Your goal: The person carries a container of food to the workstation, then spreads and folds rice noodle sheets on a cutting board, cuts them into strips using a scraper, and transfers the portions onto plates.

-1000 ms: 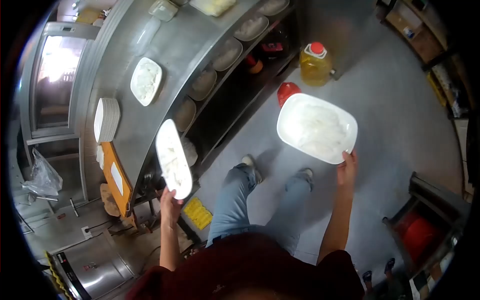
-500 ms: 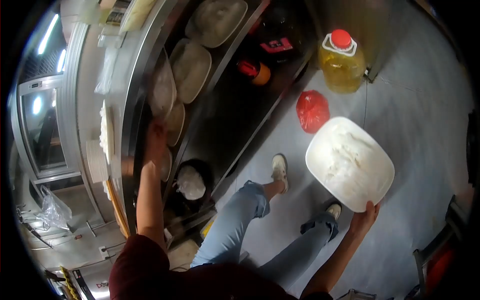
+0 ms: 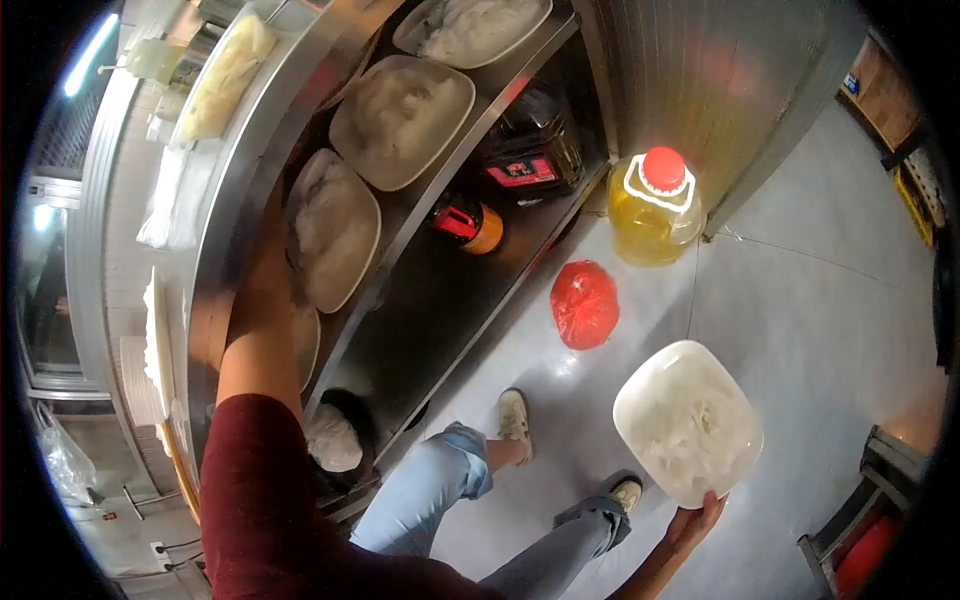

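Observation:
My right hand [image 3: 697, 520] grips the near corner of a white rounded dish [image 3: 690, 425], holding it out over the floor. A whitish, translucent mass lies in that dish; I cannot make out what it is. My left forearm [image 3: 262, 340] reaches under the counter edge into the upper shelf, where shadow and the edge hide the fingers. Beside it on the shelf stand similar dishes with whitish contents: an oblong dish [image 3: 335, 230] nearest the arm, a wider dish [image 3: 403, 122] beyond it, and another [image 3: 475, 30] at the far end.
An oil jug [image 3: 655, 215] with a red cap stands on the floor near a red plastic bag [image 3: 585, 305]. The lower shelf [image 3: 420, 310] holds dark bottles [image 3: 530, 150] and a black bowl with a white bag [image 3: 333, 438]. A metal-framed stool [image 3: 865, 510] is at right.
My left arm has reached deeper under the counter, and its hand has gone out of sight. The view has shifted toward the shelf's far end. My right hand still holds the dish.

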{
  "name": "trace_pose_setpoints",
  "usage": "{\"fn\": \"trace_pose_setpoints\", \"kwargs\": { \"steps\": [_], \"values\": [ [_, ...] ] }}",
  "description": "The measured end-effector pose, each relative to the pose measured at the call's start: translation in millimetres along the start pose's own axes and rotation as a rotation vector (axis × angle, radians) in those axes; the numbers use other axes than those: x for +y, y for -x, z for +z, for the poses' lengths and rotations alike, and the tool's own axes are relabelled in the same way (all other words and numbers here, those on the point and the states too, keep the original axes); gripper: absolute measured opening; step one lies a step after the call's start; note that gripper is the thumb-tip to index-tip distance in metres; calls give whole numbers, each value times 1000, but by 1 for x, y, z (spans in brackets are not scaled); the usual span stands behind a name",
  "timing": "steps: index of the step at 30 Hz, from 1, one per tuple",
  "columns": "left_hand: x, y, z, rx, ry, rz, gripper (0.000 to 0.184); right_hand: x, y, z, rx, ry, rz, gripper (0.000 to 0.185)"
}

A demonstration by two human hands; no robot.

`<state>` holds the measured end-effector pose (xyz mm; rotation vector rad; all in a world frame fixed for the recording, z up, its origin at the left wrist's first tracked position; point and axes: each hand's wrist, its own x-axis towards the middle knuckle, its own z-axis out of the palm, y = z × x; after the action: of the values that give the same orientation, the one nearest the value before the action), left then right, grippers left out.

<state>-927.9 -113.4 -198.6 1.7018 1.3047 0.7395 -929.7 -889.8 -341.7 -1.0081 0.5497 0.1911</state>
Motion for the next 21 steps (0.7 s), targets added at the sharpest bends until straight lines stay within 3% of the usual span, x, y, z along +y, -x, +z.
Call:
{"fn": "trace_pose_setpoints", "kwargs": {
  "steps": [11, 17, 21],
  "values": [
    [5, -24, 18, 46, -198, 8, 34, 0, -1, -8, 117, 133, 21, 70],
    [8, -13, 12, 66, -375, 36, 36, -4, -13, -4, -61, 143, 47, 70],
    [13, 23, 10, 70, -585, 134, 38, -10, -30, 60, -94, 116, 95, 60]
  ]
}}
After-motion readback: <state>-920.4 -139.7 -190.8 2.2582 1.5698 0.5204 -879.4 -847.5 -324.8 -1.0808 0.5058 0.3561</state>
